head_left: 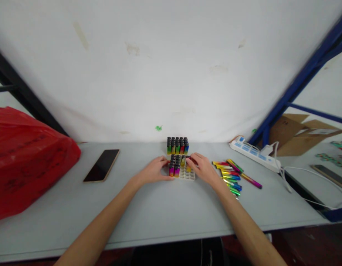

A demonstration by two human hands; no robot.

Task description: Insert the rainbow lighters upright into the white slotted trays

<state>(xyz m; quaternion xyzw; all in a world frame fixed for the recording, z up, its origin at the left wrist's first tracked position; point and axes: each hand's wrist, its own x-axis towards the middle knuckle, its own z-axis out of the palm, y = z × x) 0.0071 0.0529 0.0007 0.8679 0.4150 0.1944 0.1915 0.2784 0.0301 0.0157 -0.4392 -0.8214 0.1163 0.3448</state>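
A white tray (pixel 186 175) with round holes sits on the table in front of me, its left columns filled with upright purple-and-yellow lighters (pixel 174 170). With thumb and fingers spread around it, my left hand (pixel 156 170) steadies the tray's left side. My right hand (pixel 200 166) has its fingers closed on a yellow lighter (pixel 188 169) over the tray's right part. Another yellow lighter (pixel 183 161) stands in the tray just left of those fingers. Behind, against the wall, stands a block of multicoloured lighters (pixel 178 146) with black tops.
Loose shiny lighters (pixel 232 177) lie in a pile right of my right hand. A dark phone (pixel 102 165) lies at left, near a red plastic bag (pixel 29 159). At the right are a white power strip (pixel 254 154) with cables, a blue frame (pixel 287 99) and a cardboard box (pixel 298 135).
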